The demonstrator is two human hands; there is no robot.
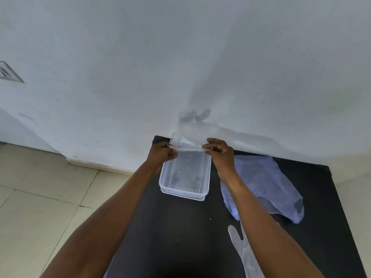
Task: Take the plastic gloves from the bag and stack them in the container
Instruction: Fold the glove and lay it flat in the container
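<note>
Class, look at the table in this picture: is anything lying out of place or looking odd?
Yes. One loose glove lies flat on the black table, near the front edge, away from the container and outside the bag.

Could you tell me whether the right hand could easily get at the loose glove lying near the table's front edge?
Probably yes: the loose glove lies uncovered beside the right forearm, but the right hand would first have to release the glove it holds.

A black table (180, 237) stands against a white wall (180, 57); beige floor tiles (40, 207) spread at the left, and a framed sign (10, 73) hangs far left on the wall
</note>
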